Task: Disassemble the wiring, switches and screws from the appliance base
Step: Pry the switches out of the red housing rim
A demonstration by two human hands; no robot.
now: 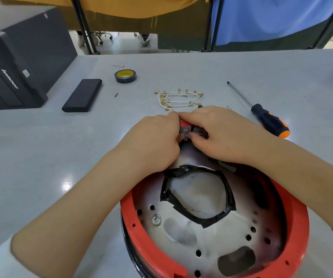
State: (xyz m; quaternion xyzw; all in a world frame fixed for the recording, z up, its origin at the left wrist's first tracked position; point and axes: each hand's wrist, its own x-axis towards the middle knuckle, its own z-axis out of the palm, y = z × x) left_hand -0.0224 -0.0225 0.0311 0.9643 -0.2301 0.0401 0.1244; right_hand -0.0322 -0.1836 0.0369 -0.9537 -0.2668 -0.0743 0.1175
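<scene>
**Both hands on the switches at the far rim of the base**

Closest to you sits the appliance base (211, 227), its red ring facing up, pale metal plate inside, with a ragged opening edged in black tape (196, 194) at its centre. One screw (156, 220) is seated in the plate, left of the opening, among several empty holes.

Up at the base's far edge, your left hand (153, 141) and right hand (223, 133) meet. Each grip is curled tight around the switches (186, 130), a red-and-grey block with metal terminals showing between your fingertips.

Just beyond your knuckles, the white wiring (178, 99) with brass connectors lies loose on the table (51, 147). Off to the right rests a screwdriver (262, 113) with a black and orange handle. Further left you've got a black flat case (82, 95), then a roll of tape (125, 76), and a small bit (116, 94) between them. A black computer tower (17, 63) stands at the far left.
</scene>
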